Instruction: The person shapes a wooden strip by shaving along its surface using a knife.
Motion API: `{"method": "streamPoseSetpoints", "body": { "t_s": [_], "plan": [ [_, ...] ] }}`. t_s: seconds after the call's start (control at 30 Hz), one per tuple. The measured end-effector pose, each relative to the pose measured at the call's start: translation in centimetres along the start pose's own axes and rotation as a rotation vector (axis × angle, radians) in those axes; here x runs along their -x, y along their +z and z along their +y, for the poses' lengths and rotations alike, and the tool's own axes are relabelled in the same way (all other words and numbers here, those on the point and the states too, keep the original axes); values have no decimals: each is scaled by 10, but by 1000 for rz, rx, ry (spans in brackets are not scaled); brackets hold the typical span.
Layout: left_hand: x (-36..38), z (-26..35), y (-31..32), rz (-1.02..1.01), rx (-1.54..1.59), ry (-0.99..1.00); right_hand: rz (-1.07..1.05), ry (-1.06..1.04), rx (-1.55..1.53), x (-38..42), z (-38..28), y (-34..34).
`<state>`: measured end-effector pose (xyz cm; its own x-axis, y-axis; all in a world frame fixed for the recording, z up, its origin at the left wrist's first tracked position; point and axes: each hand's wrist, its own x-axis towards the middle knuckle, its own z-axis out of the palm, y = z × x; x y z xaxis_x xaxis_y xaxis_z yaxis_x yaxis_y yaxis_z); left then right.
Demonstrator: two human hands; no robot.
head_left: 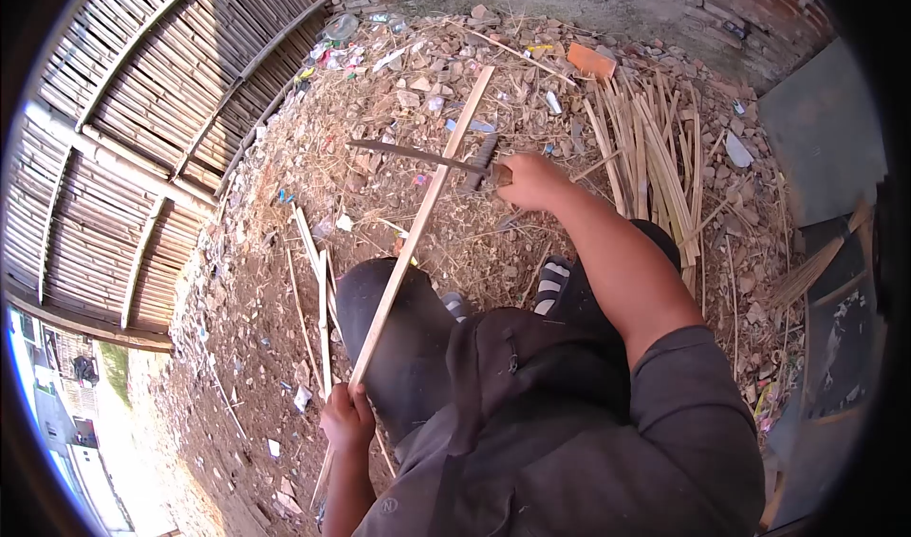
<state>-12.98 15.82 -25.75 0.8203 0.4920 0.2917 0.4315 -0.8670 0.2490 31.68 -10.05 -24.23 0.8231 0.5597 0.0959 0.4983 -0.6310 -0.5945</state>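
Observation:
My right hand (531, 182) is wrapped round the handle of a long, thin-bladed knife (408, 154). Its blade points left and crosses the upper part of a pale wooden strip (418, 224). Near the strip's lower end, my left hand (348, 417) is closed round it. The strip slants up and away past my knee, its far end over the littered ground. Just beside the knife handle is a dark ridged rod (481, 162); whether it touches the knife I cannot tell.
A pile of split strips (655, 157) lies at the right, with an orange piece (591, 62) behind it. More thin strips (325, 319) lie left of my knee. A bamboo wall (142, 91) stands left, a brick wall (607, 6) ahead, and a grey panel (826, 129) right.

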Motion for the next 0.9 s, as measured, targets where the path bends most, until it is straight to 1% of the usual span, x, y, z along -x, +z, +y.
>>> {"method": "streamPoseSetpoints", "body": {
  "t_s": [0.03, 0.13, 0.2, 0.23, 0.3, 0.33, 0.37, 0.4, 0.47, 0.5, 0.53, 0.6, 0.63, 0.73, 0.77, 0.8, 0.83, 0.87, 0.9],
  "plan": [
    [-3, 1, -1, -18, -3, -2, -64, 39, 32, 1, -9, -13],
    [-10, 5, -8, -81, 3, -4, 70, -29, 80, 14, -28, -20],
    [-9, 6, -9, -116, 32, -18, -12, -222, 207, 21, -41, -16],
    [-8, 5, -5, -81, 40, 6, -58, -319, 268, 24, -43, -13],
    [-4, -1, 5, -6, 53, 48, 6, -269, 236, 18, -31, -7],
    [1, 0, 3, -11, 15, 28, 27, -246, 217, 15, -22, -2],
    [-1, 3, -1, -12, -21, 13, 105, 0, -3, 4, -10, -2],
    [-14, 6, 0, 15, -50, 11, 83, 18, 57, -1, -2, -3],
    [-22, 7, -14, -34, -80, 0, 19, 53, 170, -2, -12, -10],
    [-21, 7, -18, -56, -86, -17, -48, 85, 173, -1, -15, -12],
    [-23, 7, -20, -78, -92, -27, -32, 6, 179, 3, -21, -9],
    [-23, 3, -14, -51, -56, 5, 9, -134, 189, 13, -30, 0],
    [-22, 6, -13, -60, -46, 0, -52, -231, 288, 19, -44, -1],
    [-17, 3, -5, -62, -41, -15, -35, -512, 386, 19, -39, 6],
    [-8, -5, -2, -64, -38, -18, -15, -198, 209, 6, -17, 10],
    [-5, -10, -2, -57, -34, -8, 16, -84, 179, 4, 0, 10],
    [-11, -3, -4, 14, -83, 46, 74, 26, 152, -4, 7, -3],
    [-19, -1, -13, 9, -90, 42, 121, 139, 115, -10, 11, -7],
    [-18, 2, -22, -11, -99, 24, 116, 129, 116, -11, 15, -3]
  ]
}}
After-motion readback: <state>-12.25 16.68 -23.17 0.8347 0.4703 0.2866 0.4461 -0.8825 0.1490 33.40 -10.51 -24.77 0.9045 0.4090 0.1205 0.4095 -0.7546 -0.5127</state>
